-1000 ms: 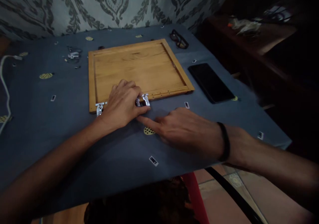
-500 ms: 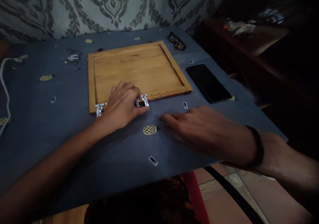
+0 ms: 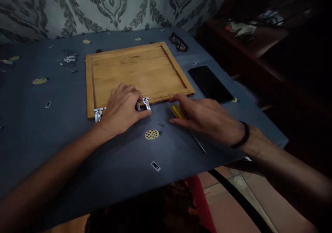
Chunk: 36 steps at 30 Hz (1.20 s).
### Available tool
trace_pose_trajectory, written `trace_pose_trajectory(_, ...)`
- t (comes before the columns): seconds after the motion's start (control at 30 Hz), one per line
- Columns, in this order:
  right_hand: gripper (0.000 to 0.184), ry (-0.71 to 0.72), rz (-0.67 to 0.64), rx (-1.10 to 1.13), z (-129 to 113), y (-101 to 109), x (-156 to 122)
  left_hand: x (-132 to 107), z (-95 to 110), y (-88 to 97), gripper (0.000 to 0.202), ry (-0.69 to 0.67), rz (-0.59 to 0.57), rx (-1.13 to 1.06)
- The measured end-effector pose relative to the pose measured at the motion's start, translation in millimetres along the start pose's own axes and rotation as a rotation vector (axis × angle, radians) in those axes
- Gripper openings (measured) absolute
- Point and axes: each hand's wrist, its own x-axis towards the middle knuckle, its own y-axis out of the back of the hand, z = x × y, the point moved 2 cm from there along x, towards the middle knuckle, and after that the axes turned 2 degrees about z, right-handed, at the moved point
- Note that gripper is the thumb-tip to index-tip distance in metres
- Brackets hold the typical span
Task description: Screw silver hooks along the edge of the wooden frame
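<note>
Watching from across the room: the left hand (image 3: 121, 106) has its thumb along the near side of a silver hinge (image 3: 147, 104), fingers curled over onto a framed wooden panel (image 3: 135, 68), so a pretty narrow hold. Right hand (image 3: 207, 117) has thumb and forefinger spread wide, with the yellow handle of a screwdriver (image 3: 177, 111) between them and the shaft poking out toward the table's near edge. Can't tell if the other fingers are gripping it, they're hidden.

A little screw (image 3: 161, 124) lies on the blue tablecloth (image 3: 124, 170) between the hands. Another hinge (image 3: 98, 114) sits at the left end of the panel's near edge. The panel lies flat like a shallow tray, raised border around bare wood, with small dark holes along the near side.

Further out: black phone (image 3: 210, 84) to the right, dark-framed glasses (image 3: 178, 42) past the far corner, loose metal bits (image 3: 70, 58) off to the left.

What's different from half a second ago: the right finger and thumb were together at the screw's tip, no yellow handle showing. Now the screw's let go. Left hand hasn't budged on the panel.
</note>
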Motion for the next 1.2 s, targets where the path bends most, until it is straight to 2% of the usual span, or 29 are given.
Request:
trace_pose_trajectory(0.07,0.047,0.018,0.093,-0.088,-7,0,-3,0,0,0.2,0.024,0.003,0.001,-0.005)
trace_pose_trajectory(0.13,0.034,0.048,0.171,-0.129,-12,-1,-8,-1,0,0.4,0.023,0.004,0.008,-0.016)
trace_pose_trajectory(0.2,0.022,0.105,0.16,-0.109,-17,-4,-12,-1,0,0.3,0.022,0.005,0.011,-0.032)
trace_pose_trajectory(0.3,0.02,0.196,0.069,-0.064,-22,-13,-15,-1,0,0.1,0.021,0.009,0.007,-0.039)
trace_pose_trajectory(0.37,0.019,0.217,0.062,-0.058,-23,-18,-14,-1,0,0.0,0.022,0.014,0.003,-0.026)
trace_pose_trajectory(0.7,0.028,0.316,0.23,-0.098,-21,-30,-12,-1,0,-0.6,0.026,-0.007,0.017,0.008)
trace_pose_trajectory(0.77,0.027,0.318,0.215,-0.005,-18,-29,-11,-2,0,-0.5,0.027,-0.013,0.012,0.01)
trace_pose_trajectory(0.83,0.024,0.301,0.202,0.181,-14,-25,-6,-2,0,-0.3,0.028,-0.012,0.007,0.012)
trace_pose_trajectory(0.97,0.016,0.141,0.253,0.617,-5,-12,14,-2,2,0.4,0.029,-0.011,0.001,0.022)
trace_pose_trajectory(1.07,0.024,0.047,0.214,0.86,-3,-4,36,-1,3,0.0,0.03,-0.007,-0.009,0.021)
trace_pose_trajectory(1.2,0.04,0.034,0.062,0.992,-6,-2,61,-2,3,-1.4,0.029,-0.018,-0.001,0.02)
